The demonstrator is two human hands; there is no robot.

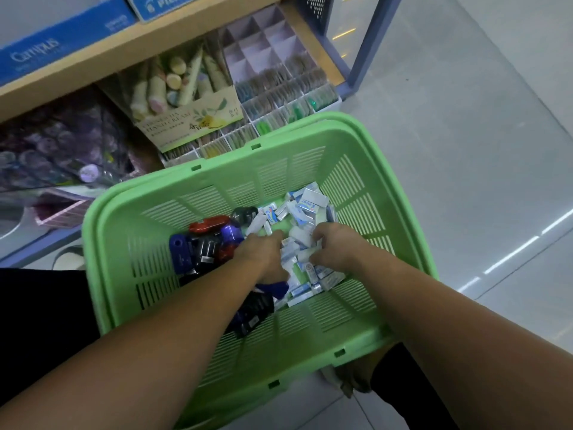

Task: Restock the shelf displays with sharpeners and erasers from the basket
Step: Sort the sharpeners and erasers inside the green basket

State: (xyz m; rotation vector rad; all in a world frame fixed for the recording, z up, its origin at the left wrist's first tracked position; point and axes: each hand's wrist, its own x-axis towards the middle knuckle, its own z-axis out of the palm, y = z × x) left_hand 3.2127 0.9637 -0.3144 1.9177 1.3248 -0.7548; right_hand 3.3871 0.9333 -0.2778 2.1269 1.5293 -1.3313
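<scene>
tiled floor [465, 119], basket [341, 131] erasers [311, 201] under fingers [319, 235]

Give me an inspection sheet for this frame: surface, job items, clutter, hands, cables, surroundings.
Surface: grey tiled floor; the green basket sits by the low shelf.
Job's things: erasers heaped in the basket's right half; blue, black and red sharpeners in the left half.
Clutter: hand cream box and a divided pen tray, its rear cells empty.
Hands: left hand is down in the pile, grip hidden; right hand has fingers curled on erasers.
Cables: nothing seen.
Surroundings: wooden shelf above, with a Campus box on it.
</scene>
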